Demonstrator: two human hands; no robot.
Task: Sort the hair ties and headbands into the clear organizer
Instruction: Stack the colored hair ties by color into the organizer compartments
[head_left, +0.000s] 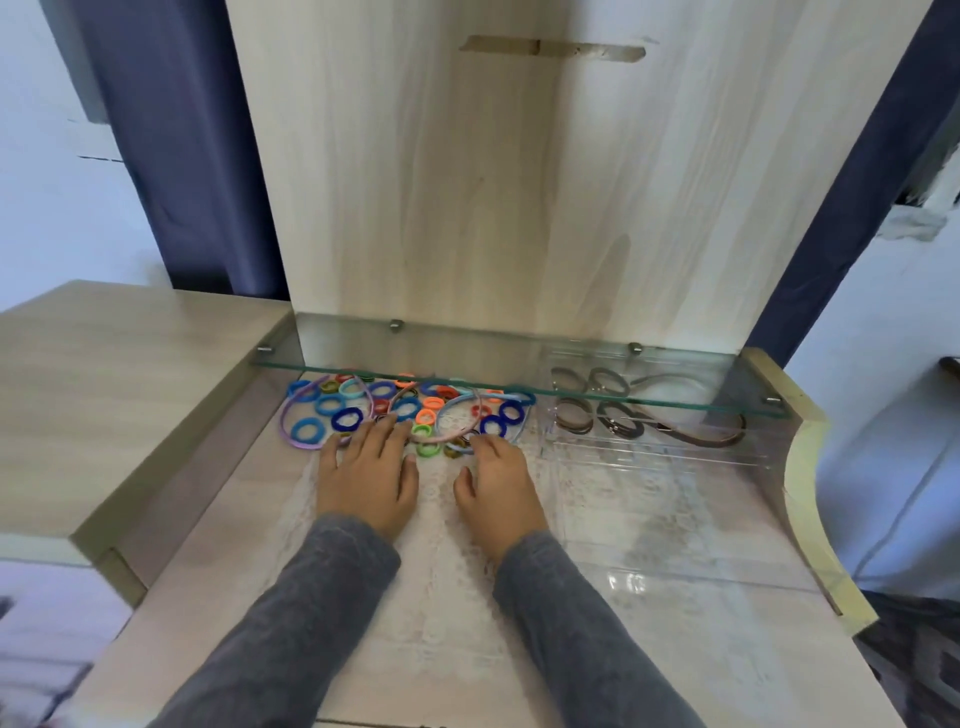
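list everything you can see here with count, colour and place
loose elastic hair ties: many, blue, orange, green, red; heaped under the shelf, left-centre
thin plastic headbands: about three, lilac, pink, pale blue; among that heap
clear acrylic organizer: one; right of the heap
dark elastic ties: about four, brown and grey; organizer's back compartments
dark headbands: two, brown, grey; organizer's right part
glass shelf: one, clear; above it all
light wooden table: one; underneath
blue curtains: two; back left, back right
left hand: fingers resting on heap
right hand: fingertips at heap, grip unclear
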